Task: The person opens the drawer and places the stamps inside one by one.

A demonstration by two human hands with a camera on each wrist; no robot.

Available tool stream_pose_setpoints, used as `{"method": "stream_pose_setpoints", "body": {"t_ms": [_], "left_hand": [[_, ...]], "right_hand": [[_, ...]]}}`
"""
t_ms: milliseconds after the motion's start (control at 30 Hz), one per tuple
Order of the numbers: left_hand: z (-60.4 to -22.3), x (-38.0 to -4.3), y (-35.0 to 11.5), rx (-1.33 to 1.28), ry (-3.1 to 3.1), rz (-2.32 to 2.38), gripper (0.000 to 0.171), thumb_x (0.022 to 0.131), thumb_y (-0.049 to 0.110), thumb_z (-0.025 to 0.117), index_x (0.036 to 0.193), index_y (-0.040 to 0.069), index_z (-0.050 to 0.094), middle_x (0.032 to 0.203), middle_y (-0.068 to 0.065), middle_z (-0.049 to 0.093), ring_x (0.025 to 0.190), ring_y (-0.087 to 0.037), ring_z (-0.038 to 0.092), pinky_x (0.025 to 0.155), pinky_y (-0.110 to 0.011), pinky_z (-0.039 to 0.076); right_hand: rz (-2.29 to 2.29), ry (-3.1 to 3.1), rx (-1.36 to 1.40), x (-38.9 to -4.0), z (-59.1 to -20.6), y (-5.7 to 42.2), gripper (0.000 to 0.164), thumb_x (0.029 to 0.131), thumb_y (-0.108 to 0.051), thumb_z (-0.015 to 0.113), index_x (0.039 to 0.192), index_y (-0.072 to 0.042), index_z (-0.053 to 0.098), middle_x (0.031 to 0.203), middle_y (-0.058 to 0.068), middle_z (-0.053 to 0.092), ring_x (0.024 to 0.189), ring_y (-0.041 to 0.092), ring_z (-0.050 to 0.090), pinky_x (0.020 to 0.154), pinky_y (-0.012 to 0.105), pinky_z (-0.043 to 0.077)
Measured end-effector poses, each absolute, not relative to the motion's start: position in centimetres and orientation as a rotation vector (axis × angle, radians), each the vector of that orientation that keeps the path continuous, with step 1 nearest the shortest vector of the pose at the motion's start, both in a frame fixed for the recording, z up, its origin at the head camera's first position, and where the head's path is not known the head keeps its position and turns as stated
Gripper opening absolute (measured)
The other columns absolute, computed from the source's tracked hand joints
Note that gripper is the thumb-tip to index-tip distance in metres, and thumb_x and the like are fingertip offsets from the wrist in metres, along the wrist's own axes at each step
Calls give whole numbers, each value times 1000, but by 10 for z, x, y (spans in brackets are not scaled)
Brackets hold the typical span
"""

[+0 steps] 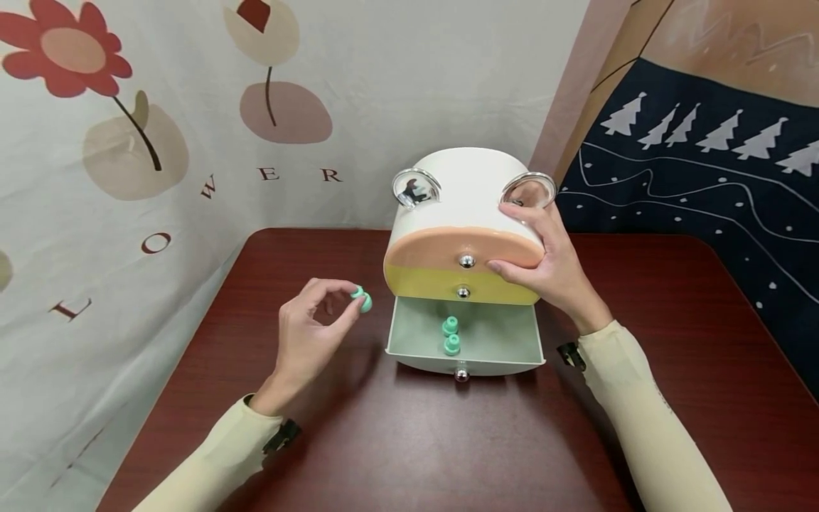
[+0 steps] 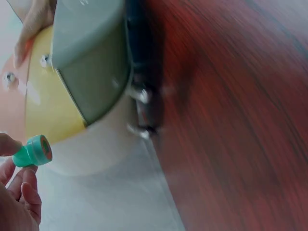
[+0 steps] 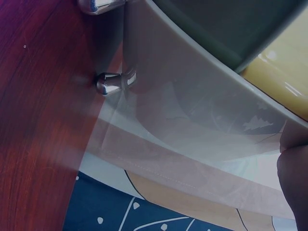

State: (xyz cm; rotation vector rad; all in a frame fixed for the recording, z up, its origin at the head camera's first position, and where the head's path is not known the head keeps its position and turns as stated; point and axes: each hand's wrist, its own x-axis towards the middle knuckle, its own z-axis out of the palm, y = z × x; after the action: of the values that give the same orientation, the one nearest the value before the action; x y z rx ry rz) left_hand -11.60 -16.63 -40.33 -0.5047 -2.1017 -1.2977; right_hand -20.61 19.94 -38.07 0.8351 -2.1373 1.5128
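My left hand (image 1: 308, 331) pinches a small green toy stamp (image 2: 32, 152) between thumb and fingers, left of the drawer box. In the left wrist view the stamp's round end shows a reddish face. A rounded white drawer box (image 1: 470, 188) has an orange drawer front (image 1: 422, 250), a yellow one (image 1: 422, 281) and a pale green bottom drawer (image 1: 502, 334), which is pulled out. Two more green stamps (image 1: 451, 344) stand inside that drawer. With thumb on the front and fingers on top, my right hand (image 1: 558, 269) grips the box's right side.
Two shiny silver round pieces (image 1: 416, 188) stick up from the box top, and round silver knobs (image 1: 462, 375) sit on the drawers. The box stands on a dark red-brown table (image 1: 409, 441). Printed cloths (image 1: 397, 71) hang behind and at the sides.
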Motion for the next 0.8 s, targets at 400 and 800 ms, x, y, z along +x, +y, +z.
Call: {"method": "stream_pose_setpoints", "body": {"t_ms": [400,800], "left_hand": [[-404,-114,-107,-607,-2166,-1314,17,87,1,91,99,9,81,84,4,73,70,-17,67,62,-28,54],[-408,-118,-56,-688,-2485,-1221,15,86,7,94,91,11,80,74,5,69,58,-6,53,56,-24,44]], "right_hand": [[1530,-2126,854,-206,-381,200,81,75,0,97,148,-12,65,152,12,48,125,21,49,95,33,45],[1491,-2085,875,-209,-382,200,82,70,-2,98,145,-5,66,141,22,53,121,20,49,94,31,44]]}}
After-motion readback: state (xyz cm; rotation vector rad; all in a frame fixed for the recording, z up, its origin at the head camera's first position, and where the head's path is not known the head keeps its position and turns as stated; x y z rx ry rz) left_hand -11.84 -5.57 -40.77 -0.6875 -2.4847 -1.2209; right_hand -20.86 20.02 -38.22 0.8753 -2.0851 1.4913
